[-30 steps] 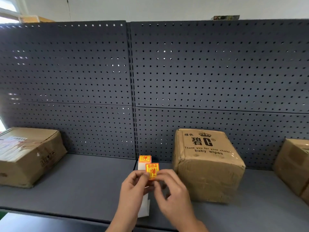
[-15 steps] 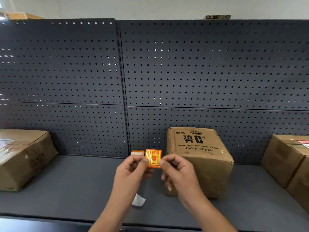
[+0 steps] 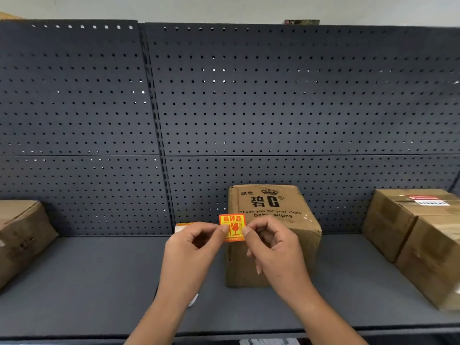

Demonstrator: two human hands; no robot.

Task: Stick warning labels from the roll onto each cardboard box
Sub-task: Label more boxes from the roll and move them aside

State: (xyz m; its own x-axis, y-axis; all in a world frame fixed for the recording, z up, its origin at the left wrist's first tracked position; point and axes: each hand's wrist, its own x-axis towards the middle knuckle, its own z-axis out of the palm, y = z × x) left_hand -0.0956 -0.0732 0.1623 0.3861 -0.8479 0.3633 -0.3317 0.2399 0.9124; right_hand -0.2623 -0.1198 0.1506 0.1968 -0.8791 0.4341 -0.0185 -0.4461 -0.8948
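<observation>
Dark pegboard wall (image 3: 273, 108) seen behind grey shelf (image 3: 87, 282). Three cardboard boxes set well apart on shelf: left box (image 3: 20, 235) cut by frame edge, middle box (image 3: 273, 202) near wall, right box (image 3: 403, 220) angled at far right. Bare shelf seen either side of middle box. Warning label (image 3: 232, 227) held upright in air, before middle box's upper front edge. Left edge pinched by left hand (image 3: 191, 252), right edge by right hand (image 3: 276, 247); other fingers curled. Label strip (image 3: 181, 226) tucked in left hand, white tail seen below wrist.
</observation>
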